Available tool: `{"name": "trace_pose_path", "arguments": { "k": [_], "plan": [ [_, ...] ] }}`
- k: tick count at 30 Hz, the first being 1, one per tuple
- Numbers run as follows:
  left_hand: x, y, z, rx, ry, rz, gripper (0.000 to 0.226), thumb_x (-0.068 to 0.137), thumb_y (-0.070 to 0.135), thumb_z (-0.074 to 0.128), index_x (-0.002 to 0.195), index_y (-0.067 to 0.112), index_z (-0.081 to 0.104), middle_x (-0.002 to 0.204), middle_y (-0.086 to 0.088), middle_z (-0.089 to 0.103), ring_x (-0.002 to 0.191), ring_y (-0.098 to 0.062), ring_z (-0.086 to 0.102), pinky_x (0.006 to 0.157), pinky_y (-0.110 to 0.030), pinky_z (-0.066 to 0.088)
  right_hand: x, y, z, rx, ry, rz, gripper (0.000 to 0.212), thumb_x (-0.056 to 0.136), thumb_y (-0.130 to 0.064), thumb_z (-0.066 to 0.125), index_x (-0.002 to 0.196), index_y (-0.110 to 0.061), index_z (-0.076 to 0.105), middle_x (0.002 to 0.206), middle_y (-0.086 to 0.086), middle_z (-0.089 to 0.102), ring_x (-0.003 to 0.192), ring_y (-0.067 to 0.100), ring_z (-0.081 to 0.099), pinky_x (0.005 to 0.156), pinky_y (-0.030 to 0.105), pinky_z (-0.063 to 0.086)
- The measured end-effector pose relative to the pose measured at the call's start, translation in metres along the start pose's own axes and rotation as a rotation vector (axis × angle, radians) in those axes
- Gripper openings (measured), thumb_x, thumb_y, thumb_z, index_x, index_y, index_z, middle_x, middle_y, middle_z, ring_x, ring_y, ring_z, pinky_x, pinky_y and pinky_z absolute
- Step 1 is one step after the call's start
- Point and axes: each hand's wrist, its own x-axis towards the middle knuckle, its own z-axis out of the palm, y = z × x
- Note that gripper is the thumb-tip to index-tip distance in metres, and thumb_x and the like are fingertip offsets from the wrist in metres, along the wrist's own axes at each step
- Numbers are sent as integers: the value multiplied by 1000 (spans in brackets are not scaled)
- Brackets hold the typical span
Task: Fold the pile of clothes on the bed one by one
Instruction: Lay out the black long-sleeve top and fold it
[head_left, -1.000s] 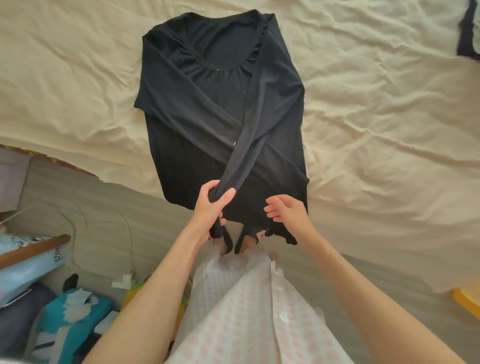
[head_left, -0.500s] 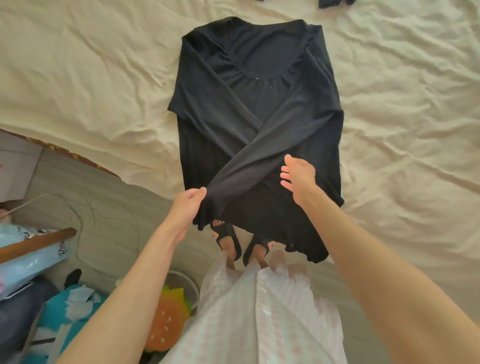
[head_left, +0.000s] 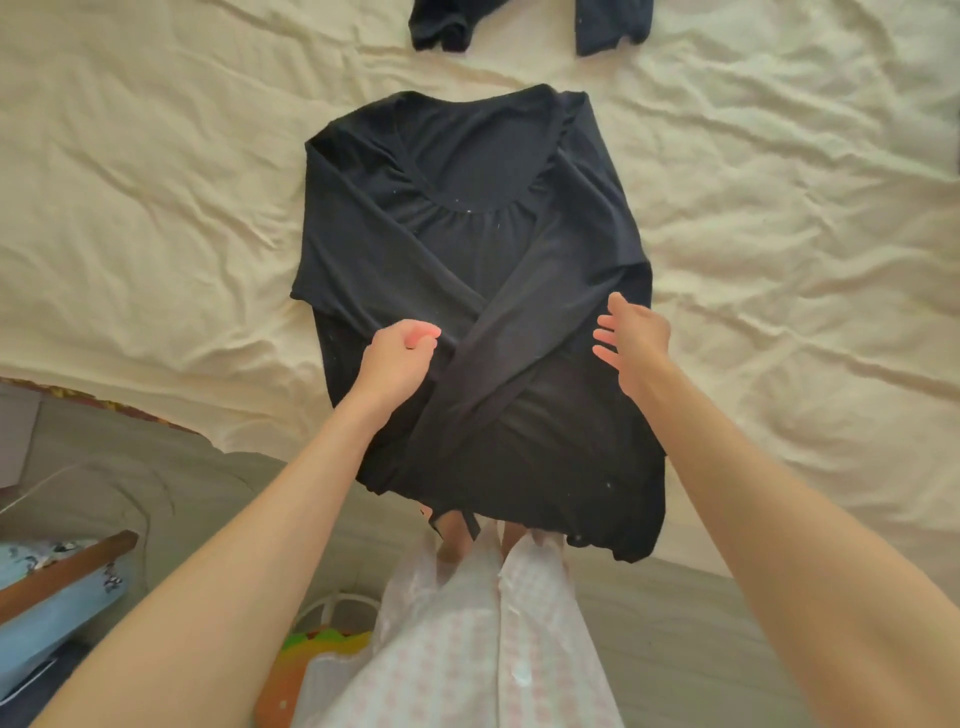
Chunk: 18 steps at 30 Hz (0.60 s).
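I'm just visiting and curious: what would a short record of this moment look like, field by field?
Setting: cream bed sheet, wrinkled
Garment in work: black long-sleeved top, lying flat, both sleeves folded across its front so they cross
Hem: hangs over the bed's near edge
Left hand: fingers curled, at the spot where the sleeves cross; whether it pinches cloth is not clear
Right hand: fingers spread, above the top's right side
Other clothes: two dark pieces at the far edge
Stage: sleeves in, body not yet folded
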Motion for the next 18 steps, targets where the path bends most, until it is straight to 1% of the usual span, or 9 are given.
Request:
{"name": "trace_pose_path", "arguments": {
  "k": [2, 4, 5, 7, 10, 13, 15, 16, 18],
  "plan": [
    [17, 21, 10, 17, 0, 40, 29, 95, 15, 44, 117, 21, 63, 119, 2, 63, 112, -16, 56, 101, -37, 44, 17, -15, 3, 28, 59, -9, 27, 92, -34, 58, 100, -8, 60, 83, 0, 61, 73, 13, 59, 66, 25, 52],
    [30, 41, 23, 51, 20, 67, 32, 93, 13, 44, 115, 20, 66, 118, 3, 65, 112, -15, 56, 101, -32, 43, 31, -29, 5, 75, 78, 18, 26, 89, -36, 61, 85, -11, 61, 79, -1, 61, 69, 12, 58, 67, 27, 52],
    [36, 49, 30, 64, 29, 74, 32, 93, 11, 44, 115, 19, 67, 118, 2, 65, 112, -15, 57, 101, -31, 42, 37, -35, 6, 111, 67, 42, 24, 88, -35, 62, 85, -11, 61, 80, 0, 61, 70, 13, 58, 70, 28, 52],
    [46, 60, 45, 53, 43, 36, 30, 93, 9, 45, 115, 14, 66, 112, -2, 67, 103, -18, 62, 96, -33, 48, 47, -45, 4, 179, 9, 106, 19, 89, -26, 62, 97, -8, 64, 88, 1, 62, 77, 14, 59, 74, 30, 51],
    [52, 70, 59, 15, 74, -129, 25, 92, 6, 48, 107, 11, 67, 92, -2, 66, 70, -17, 67, 71, -29, 57, 57, -55, -4, 273, -87, 231, 19, 91, -12, 55, 108, -5, 61, 99, 4, 63, 91, 17, 60, 79, 30, 49],
    [44, 71, 68, 119, 70, -158, 22, 91, 9, 50, 80, 23, 64, 75, 6, 63, 63, -21, 69, 75, -36, 57, 62, -58, -17, 342, -124, 283, 19, 93, -9, 49, 109, -5, 58, 95, 5, 65, 91, 17, 63, 75, 29, 50],
    [35, 69, 72, 281, 35, -148, 12, 91, 20, 56, 94, 24, 66, 79, 4, 67, 62, -16, 68, 72, -32, 55, 61, -52, -21, 269, -90, 252, 18, 92, -11, 51, 106, -5, 60, 90, 6, 67, 84, 17, 65, 69, 27, 53],
    [32, 68, 73, 368, 27, -130, 16, 91, 27, 58, 104, 24, 65, 84, 3, 68, 67, -15, 68, 73, -30, 53, 57, -46, -20, 151, -80, 202, 17, 91, -16, 55, 102, -5, 62, 86, 5, 67, 79, 17, 65, 67, 26, 54],
    [29, 65, 76, 448, -10, -96, 26, 89, 35, 60, 113, 25, 63, 91, 5, 66, 86, -19, 65, 81, -32, 51, 45, -31, -14, -135, -134, 100, 19, 87, -29, 63, 89, -9, 63, 76, 3, 67, 69, 16, 67, 67, 28, 57]
  ]
}}
